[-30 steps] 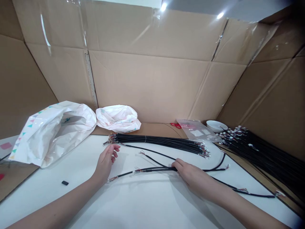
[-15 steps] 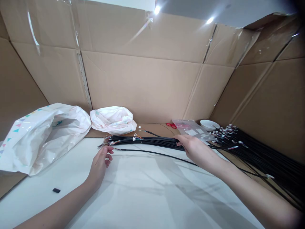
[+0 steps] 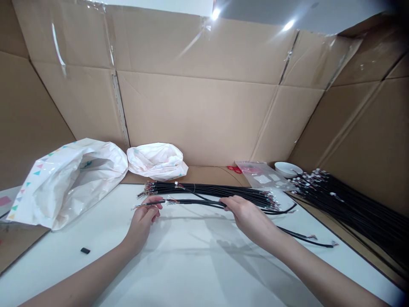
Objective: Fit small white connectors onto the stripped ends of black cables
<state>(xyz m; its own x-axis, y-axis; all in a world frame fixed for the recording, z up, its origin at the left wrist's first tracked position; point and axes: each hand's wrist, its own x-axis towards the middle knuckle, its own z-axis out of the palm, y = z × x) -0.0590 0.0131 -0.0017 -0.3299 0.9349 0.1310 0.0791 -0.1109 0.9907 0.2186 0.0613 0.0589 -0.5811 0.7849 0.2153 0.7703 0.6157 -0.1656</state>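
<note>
Several black cables (image 3: 194, 201) with bare coloured wires and small white connectors at their ends stretch between my hands, in front of a larger bundle. My left hand (image 3: 147, 216) pinches one cable near its left wire end. Closed over the cables further right is my right hand (image 3: 244, 213), and their far ends reach out past it to the right. Behind them the tied bundle of black cables (image 3: 220, 190) lies on the white table (image 3: 179, 264), its wire ends showing at both sides.
Two white plastic bags (image 3: 105, 170) stand at the left. A small black piece (image 3: 84, 250) lies front left. Red scissors (image 3: 234, 169), a clear bag (image 3: 265, 175), a white bowl (image 3: 288, 169) and a big cable pile (image 3: 358, 209) are at the back right.
Both hands have come slightly nearer and now hold several cables apart from the bundle, whose right end has come into view. The left hand has closed on a cable. The view has shifted slightly.
</note>
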